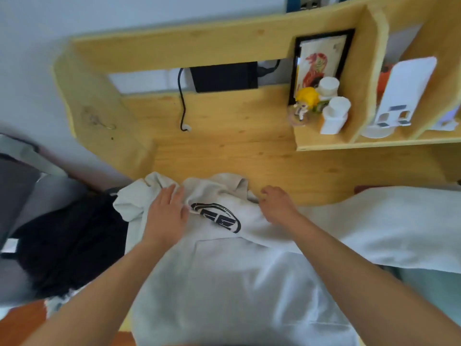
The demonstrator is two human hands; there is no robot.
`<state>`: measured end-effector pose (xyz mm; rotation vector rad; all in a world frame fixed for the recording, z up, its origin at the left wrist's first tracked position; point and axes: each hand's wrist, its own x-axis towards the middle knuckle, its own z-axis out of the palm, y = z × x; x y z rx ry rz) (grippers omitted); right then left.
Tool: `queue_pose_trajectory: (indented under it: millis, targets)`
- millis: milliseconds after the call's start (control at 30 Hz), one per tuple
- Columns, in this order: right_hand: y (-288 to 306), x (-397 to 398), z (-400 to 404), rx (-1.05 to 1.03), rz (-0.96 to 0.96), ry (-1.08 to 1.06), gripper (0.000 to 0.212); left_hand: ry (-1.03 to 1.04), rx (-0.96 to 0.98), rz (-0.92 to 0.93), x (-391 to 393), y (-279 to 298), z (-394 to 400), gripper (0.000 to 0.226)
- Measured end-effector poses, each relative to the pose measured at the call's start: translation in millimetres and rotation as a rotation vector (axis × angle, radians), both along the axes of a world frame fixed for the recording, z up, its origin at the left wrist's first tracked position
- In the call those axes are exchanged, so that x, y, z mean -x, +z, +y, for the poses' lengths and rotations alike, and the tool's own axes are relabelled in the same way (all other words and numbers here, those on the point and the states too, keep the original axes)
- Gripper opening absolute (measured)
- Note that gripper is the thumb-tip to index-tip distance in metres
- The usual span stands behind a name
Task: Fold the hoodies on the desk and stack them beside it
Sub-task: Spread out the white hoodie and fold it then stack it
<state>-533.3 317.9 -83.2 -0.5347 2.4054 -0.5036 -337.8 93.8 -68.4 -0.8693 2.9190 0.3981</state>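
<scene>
The left hand (166,216) is laid flat with straight fingers on the white hoodie (224,270), which is spread on the desk (237,146) and overhangs its near edge. The right hand (278,202), fingers curled, is pressed at the collar. Bare wood is left behind the hoodie. Two white bottles (333,116) and a figurine (303,103) are held in the shelf compartment (324,141).

A pale wooden desk (224,146) stands against a plain white wall (37,71) in soft, even light. Beyond the fingers, a black box (223,76) sits in a gap in the desk's back panel, and a black cable (182,101) hangs from it onto the wood. Farther right of the fingers, a wooden shelf unit (369,71) holds a framed picture (321,61), a yellow-haired figurine (305,101), two white bottles (334,116) and a white carton (404,91). Orange-brown floor (20,323) shows at the near left.
</scene>
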Motion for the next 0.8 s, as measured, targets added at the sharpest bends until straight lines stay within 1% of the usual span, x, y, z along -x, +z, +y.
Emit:
queue_pose_trajectory:
  millis: [67, 100, 167, 233, 267, 300, 333, 400, 433, 467, 533, 567, 600, 667, 733, 767, 800]
  targets:
    - [-19.8, 13.5, -34.0, -0.052, -0.049, -0.105, 0.047, -0.040, -0.004, 0.026, 18.8, -3.2, -28.9, 0.056]
    - [-30.0, 17.5, -47.5, -0.066, -0.057, -0.131, 0.053, -0.081, -0.018, 0.023, 25.8, -7.1, -37.0, 0.059]
    - [-43.7, 16.0, -71.1, -0.054, -0.154, -0.105, 0.065, -0.215, -0.047, 0.001, 27.1, -22.7, -42.2, 0.062]
    - [-47.8, 8.6, -87.0, -0.049, -0.255, -0.048, 0.061, -0.315, -0.088, -0.024, 8.9, -41.8, -33.2, 0.060]
    - [-43.8, 5.9, -90.5, -0.059, -0.265, -0.030, 0.054, -0.322, -0.118, -0.036, -2.7, -47.5, -26.2, 0.060]
    - [-36.6, 5.0, -92.5, -0.064, -0.232, -0.022, 0.046, -0.309, -0.151, -0.048, -14.0, -50.8, -21.1, 0.060]
    - [-23.3, 5.6, -94.4, -0.046, -0.162, -0.021, 0.035, -0.300, -0.174, -0.058, -22.6, -52.3, -18.6, 0.059]
    - [12.7, 7.1, -99.2, 0.040, 0.054, -0.025, 0.012, -0.295, -0.187, -0.052, -32.8, -48.1, -20.2, 0.058]
    - [33.3, 5.4, -101.2, 0.113, 0.200, -0.009, 0.009, -0.294, -0.187, -0.032, -35.2, -44.4, -23.3, 0.058]
    - [54.5, 2.1, -101.6, 0.217, 0.376, 0.027, 0.011, -0.291, -0.186, -0.006, -36.8, -41.9, -27.1, 0.058]
    - [93.8, -7.5, -96.9, 0.463, 0.742, 0.120, 0.032, -0.263, -0.193, 0.035, -38.2, -34.7, -34.5, 0.057]
    - [111.1, -11.7, -92.0, 0.549, 0.900, 0.161, 0.039, -0.235, -0.208, 0.054, -38.4, -33.2, -38.2, 0.054]
    - [125.5, -17.1, -85.0, 0.585, 1.003, 0.202, 0.042, -0.191, -0.244, 0.084, -38.1, -32.3, -40.8, 0.048]
    - [133.6, -34.5, -66.5, 0.540, 1.103, 0.286, 0.041, -0.046, -0.394, 0.159, -35.3, -25.9, -44.7, 0.030]
    - [106.0, -57.4, -31.9, 0.334, 1.074, 0.414, 0.044, 0.107, -0.534, 0.216, -33.6, -17.2, -43.5, 0.028]
    - [87.3, -72.1, -11.4, 0.192, 0.944, 0.520, 0.048, 0.167, -0.576, 0.222, -33.8, -12.9, -39.8, 0.028]
    - [71.0, -88.4, 9.1, 0.029, 0.705, 0.642, 0.050, 0.197, -0.610, 0.213, -35.4, -9.8, -34.7, 0.029]
